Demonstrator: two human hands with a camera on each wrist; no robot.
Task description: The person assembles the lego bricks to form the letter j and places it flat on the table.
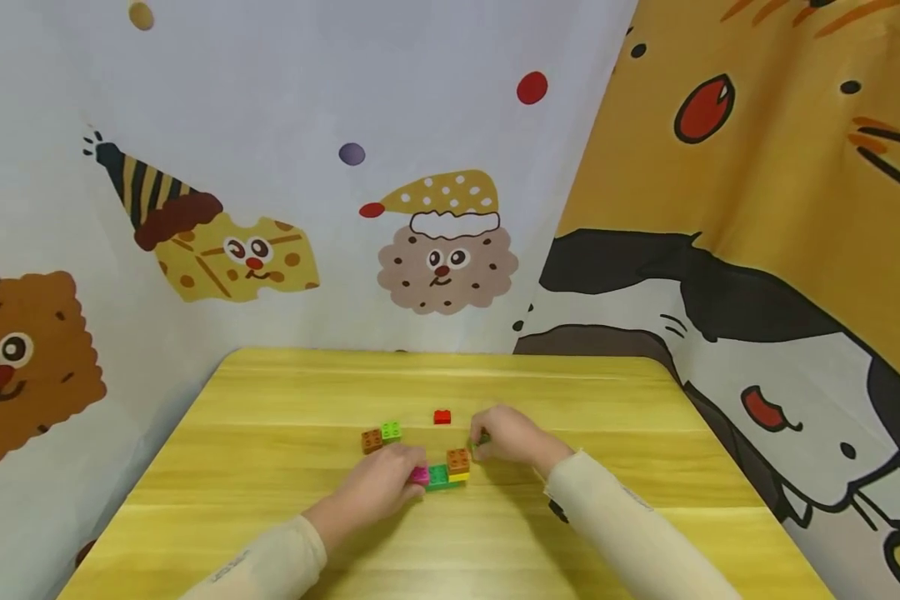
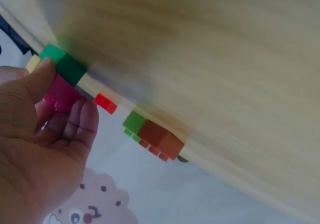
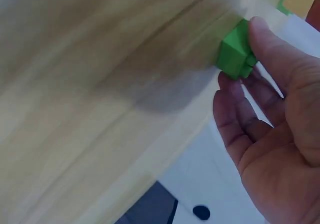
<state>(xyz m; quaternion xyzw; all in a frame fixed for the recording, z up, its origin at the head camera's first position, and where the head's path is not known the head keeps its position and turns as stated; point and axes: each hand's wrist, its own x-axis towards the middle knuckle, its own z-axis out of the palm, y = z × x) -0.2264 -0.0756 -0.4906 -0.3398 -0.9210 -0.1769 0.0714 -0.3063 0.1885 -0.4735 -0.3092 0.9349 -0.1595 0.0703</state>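
Note:
My left hand (image 1: 378,485) grips a pink toy brick (image 1: 419,475) at the left end of a small assembly. That pink brick is on a long dark green brick (image 1: 438,476). At the assembly's other end, a brown brick (image 1: 457,458) tops a yellow one (image 1: 460,477). In the left wrist view, the thumb presses near the green brick while the fingers curl by the pink one. Just right of the assembly, my right hand (image 1: 510,435) pinches a bright green brick (image 3: 235,54) between thumb and fingers, its studs facing the palm side. In the head view the fingers mostly hide this brick.
A small red brick (image 1: 442,417) lies beyond the assembly. Past the left hand, a lime green brick (image 1: 392,431) and a brown brick (image 1: 372,441) sit side by side. The wooden table (image 1: 592,533) ends at a cartoon-printed curtain (image 1: 270,125) behind.

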